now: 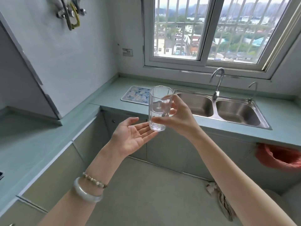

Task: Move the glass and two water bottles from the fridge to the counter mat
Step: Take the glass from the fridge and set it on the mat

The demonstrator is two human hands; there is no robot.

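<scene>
Pale green counter [112,97] carries the blue-and-white patterned rectangular mat [135,95], whose visible part is bare. The clear faceted drinking glass [158,110] is in mid-air near the mat. The right grip [177,116] is curled round its side and the left grip [132,136] is flat, palm up at its base. No bottles in view, so probably most of the task is left.

I saw a home kitchen: a pale green counter [32,144] turned a corner, with a steel double sink [237,112], tap [215,95], cabinets [162,152] below and a barred window [209,30] above.
</scene>
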